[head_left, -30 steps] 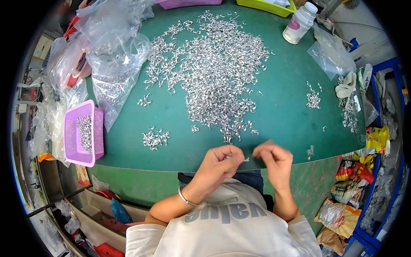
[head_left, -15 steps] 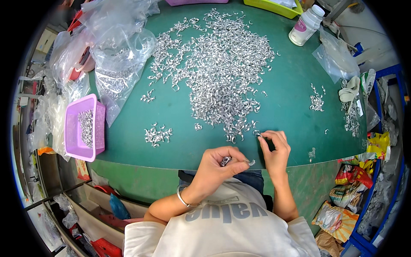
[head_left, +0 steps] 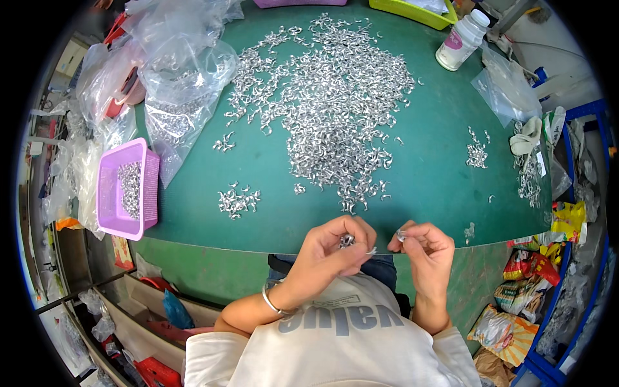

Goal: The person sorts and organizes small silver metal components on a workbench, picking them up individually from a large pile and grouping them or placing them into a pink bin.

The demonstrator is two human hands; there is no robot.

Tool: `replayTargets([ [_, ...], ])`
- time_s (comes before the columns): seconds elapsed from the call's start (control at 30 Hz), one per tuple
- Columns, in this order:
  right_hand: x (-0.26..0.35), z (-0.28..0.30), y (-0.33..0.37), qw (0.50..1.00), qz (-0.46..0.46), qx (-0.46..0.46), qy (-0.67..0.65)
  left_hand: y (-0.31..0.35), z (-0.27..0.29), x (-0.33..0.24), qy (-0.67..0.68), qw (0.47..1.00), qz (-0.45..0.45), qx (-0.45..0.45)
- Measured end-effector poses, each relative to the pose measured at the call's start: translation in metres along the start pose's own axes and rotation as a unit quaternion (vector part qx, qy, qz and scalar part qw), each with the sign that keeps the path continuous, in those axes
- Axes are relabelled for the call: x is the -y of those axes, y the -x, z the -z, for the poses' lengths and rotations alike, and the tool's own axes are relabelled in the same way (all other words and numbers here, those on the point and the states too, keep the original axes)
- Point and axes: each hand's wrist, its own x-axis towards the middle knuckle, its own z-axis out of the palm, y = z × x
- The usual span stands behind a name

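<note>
Small curved silvery metal pieces (head_left: 348, 109) lie in a wide heap on the green table (head_left: 425, 168). Above the near table edge, my left hand (head_left: 335, 248) is closed around several of these pieces, with one poking out at the fingertips. To its right, my right hand (head_left: 427, 248) pinches a single curved metal piece (head_left: 401, 236) between thumb and fingers. The two hands are close together but apart. A smaller cluster of the same pieces (head_left: 238, 200) sits left of the left hand.
A purple basket (head_left: 155, 193) with metal pieces stands at the left edge, beside clear plastic bags (head_left: 187, 97). At the far right are a white bottle (head_left: 461, 40) and a small group of pieces (head_left: 476, 155). A yellow-green bin (head_left: 412, 11) stands at the back.
My right hand has drawn back from the heap's near edge toward me and slightly right, with a metal piece in its fingertips. My left hand stays nearly in place, its fingers shifted a little.
</note>
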Motion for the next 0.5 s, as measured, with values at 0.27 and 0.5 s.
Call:
replayTargets([
  [0.27, 0.005, -0.010, 0.005, 0.999, 0.024, 0.035, 0.016, -0.001, -0.007, -0.004, -0.123, 0.992, -0.008, -0.006],
  [0.5, 0.003, -0.013, 0.006, 0.984, 0.116, 0.029, 0.135, 0.000, -0.003, -0.001, -0.220, 0.974, -0.048, 0.020],
])
